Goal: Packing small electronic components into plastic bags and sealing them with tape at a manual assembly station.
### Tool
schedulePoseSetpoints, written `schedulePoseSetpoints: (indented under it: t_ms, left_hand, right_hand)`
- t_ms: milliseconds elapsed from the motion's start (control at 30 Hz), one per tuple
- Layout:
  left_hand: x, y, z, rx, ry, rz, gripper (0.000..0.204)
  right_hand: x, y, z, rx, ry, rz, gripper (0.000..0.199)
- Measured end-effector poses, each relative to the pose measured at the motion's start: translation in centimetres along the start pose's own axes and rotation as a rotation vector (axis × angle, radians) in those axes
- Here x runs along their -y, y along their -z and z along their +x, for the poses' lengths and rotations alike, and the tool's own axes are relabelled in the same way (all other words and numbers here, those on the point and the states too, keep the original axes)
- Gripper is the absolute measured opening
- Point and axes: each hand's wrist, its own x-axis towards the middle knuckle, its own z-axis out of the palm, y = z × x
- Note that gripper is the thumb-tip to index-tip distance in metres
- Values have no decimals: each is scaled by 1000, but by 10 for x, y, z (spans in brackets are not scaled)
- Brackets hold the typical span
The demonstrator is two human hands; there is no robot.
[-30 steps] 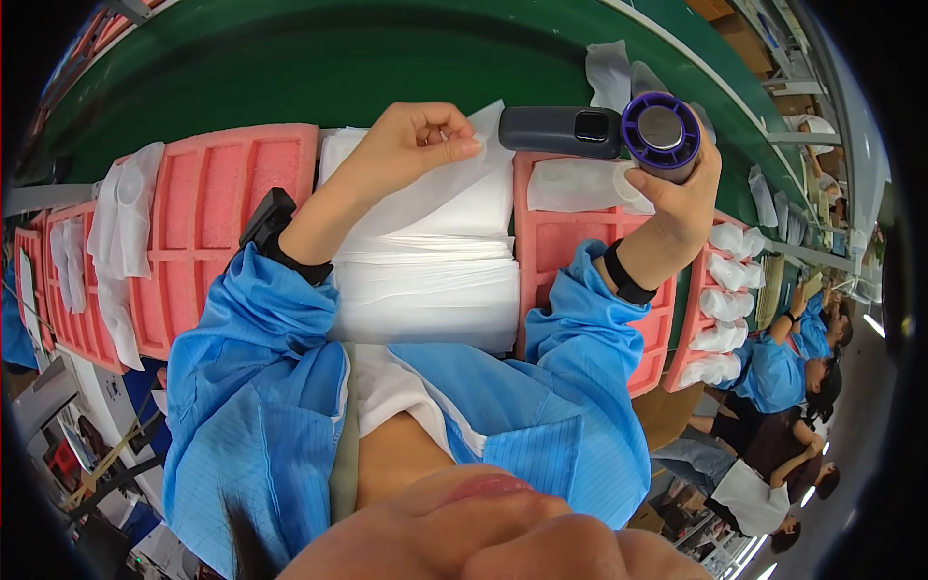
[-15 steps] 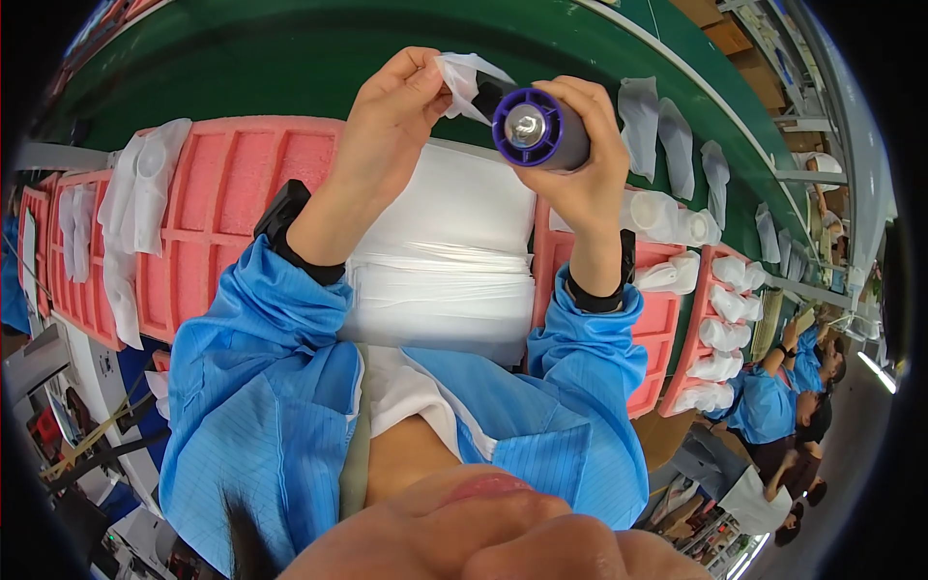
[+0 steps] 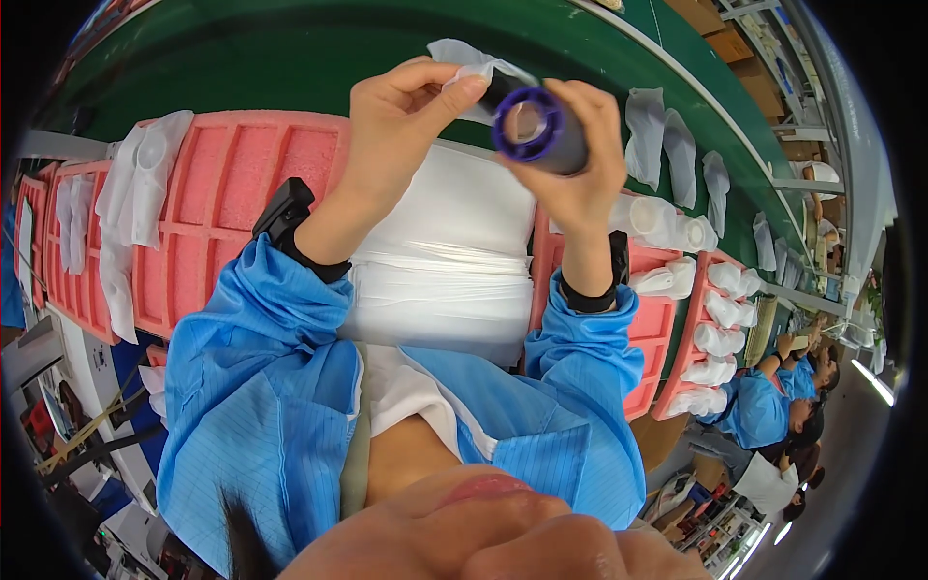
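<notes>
Dark cylinder raised, white sleeve drawn over its far end

The dark cylinder with the purple ring (image 3: 535,130) is gripped in the right hand (image 3: 578,159), held up above the white sheet (image 3: 454,246) and pink foam trays (image 3: 232,208) — its long axis pointed at the camera. The thin white foam sleeve (image 3: 462,60) is pinched by the left hand (image 3: 401,121), just left of it. Half a second earlier, both sat slightly lower — the ring less squarely faced.

I see a green worktop (image 3: 242,58) curving across the top. On it lie pink foam trays (image 3: 242,193), some with white pouches (image 3: 145,174), a stack of white bags (image 3: 454,242) between them, and further pouches (image 3: 646,121) to my right.
</notes>
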Motion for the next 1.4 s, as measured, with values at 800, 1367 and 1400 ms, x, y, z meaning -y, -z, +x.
schedulePoseSetpoints:
  t_ms: [800, 1367, 1400]
  left_hand:
    - [-1, -12, -5, 164, -473, 899, 48]
    - [-7, -2, -6, -52, -513, 497, 29]
    - [-6, -2, -7, -40, -612, 558, 26]
  right_hand:
    - [2, -23, -24, 69, -370, 609, 67]
    - [-5, -17, -23, 65, -129, -382, 45]
    - [-2, -17, -22, 91, -124, -382, 43]
